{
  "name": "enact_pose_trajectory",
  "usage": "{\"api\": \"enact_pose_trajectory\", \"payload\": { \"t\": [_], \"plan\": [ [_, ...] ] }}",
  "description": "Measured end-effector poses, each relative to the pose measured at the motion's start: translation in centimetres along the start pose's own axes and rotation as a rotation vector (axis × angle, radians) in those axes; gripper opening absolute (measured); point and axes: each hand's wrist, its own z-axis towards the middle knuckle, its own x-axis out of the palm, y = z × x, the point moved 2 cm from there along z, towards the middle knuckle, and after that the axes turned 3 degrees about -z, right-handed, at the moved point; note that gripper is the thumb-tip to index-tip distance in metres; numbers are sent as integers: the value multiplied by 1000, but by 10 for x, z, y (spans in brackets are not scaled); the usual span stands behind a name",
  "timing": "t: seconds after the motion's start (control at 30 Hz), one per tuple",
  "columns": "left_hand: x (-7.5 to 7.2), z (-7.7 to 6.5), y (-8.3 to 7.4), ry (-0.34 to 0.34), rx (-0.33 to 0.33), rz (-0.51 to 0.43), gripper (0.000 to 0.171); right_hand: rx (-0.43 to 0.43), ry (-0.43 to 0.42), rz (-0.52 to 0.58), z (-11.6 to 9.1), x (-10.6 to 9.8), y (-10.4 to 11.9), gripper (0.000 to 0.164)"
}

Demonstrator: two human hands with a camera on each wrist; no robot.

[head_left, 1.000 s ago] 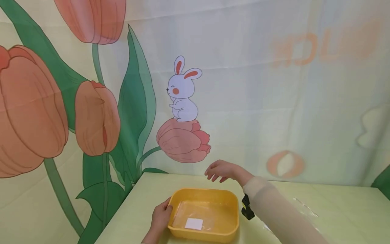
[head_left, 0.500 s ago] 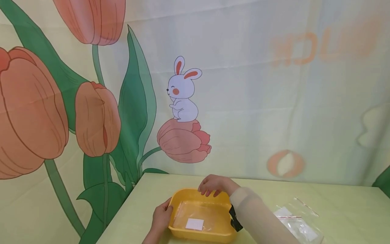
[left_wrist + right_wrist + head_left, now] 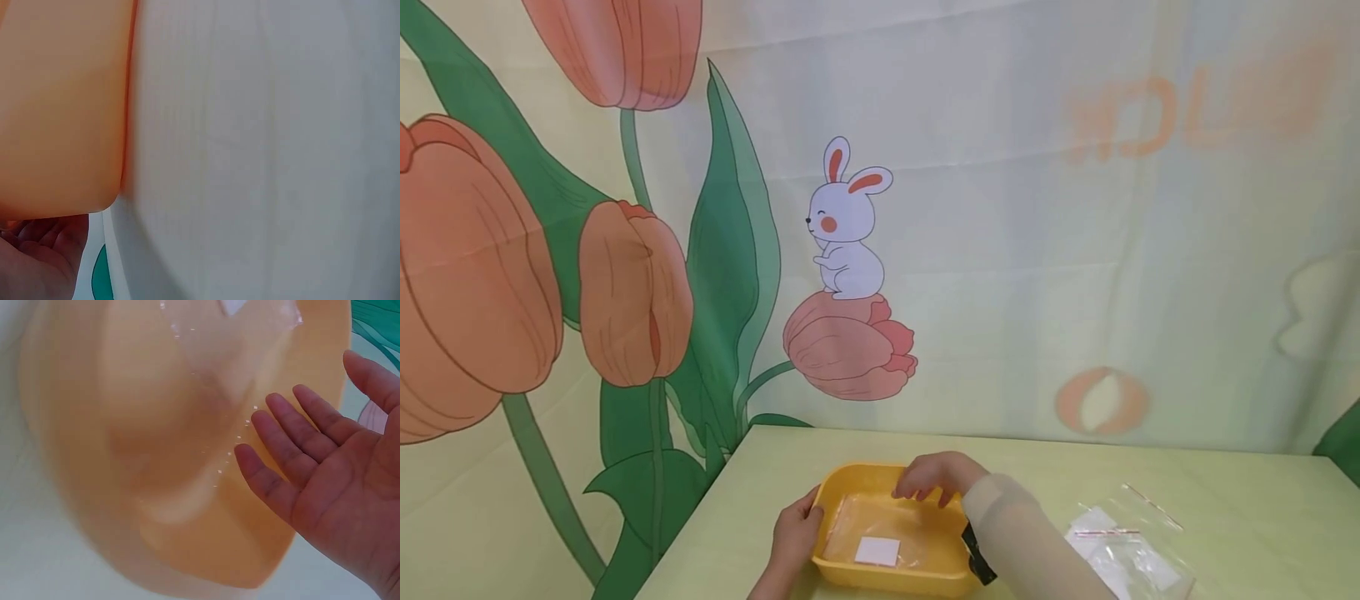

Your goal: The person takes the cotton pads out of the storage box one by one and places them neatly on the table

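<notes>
A yellow plastic bin (image 3: 891,577) with rounded corners stands on the table. Inside it lies a clear plastic bag (image 3: 859,518) with a white card (image 3: 877,551) near the front wall. My left hand (image 3: 794,533) grips the bin's left side, thumb over the rim; in the left wrist view its fingers are partly hidden behind the bin's orange-looking wall (image 3: 62,125). Over the back right part of the bin hovers my right hand (image 3: 938,477), holding nothing. The right wrist view shows that hand's palm and loosely extended fingers (image 3: 275,440) above the bin's inside.
Several clear zip bags (image 3: 1123,558) with white cards in them lie on the pale green table (image 3: 1240,508) to the right of the bin. Behind the table hangs a cloth printed with tulips and a white rabbit (image 3: 853,267).
My right hand has come down and toward me, from behind the bin's far edge to over its inside. The left hand keeps its hold, and the bags at right have come into fuller view.
</notes>
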Motion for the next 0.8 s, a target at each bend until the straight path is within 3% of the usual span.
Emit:
{"api": "enact_pose_trajectory", "payload": {
  "t": [0.3, 0.47, 0.6, 0.8],
  "plan": [
    [-2, 2, 0, 15, -8, -4, 43, 27, 27, 2, 10, 9, -7, 33],
    [1, 1, 1, 3, -23, -6, 43, 76, -22, -13, 10, 16, -13, 27],
    [1, 1, 1, -4, -39, -5, 43, 111, -41, -39, 11, 22, -17, 33],
    [2, 1, 0, 4, -46, -2, 42, 26, -5, -40, 12, 23, -18, 29]
  ]
}}
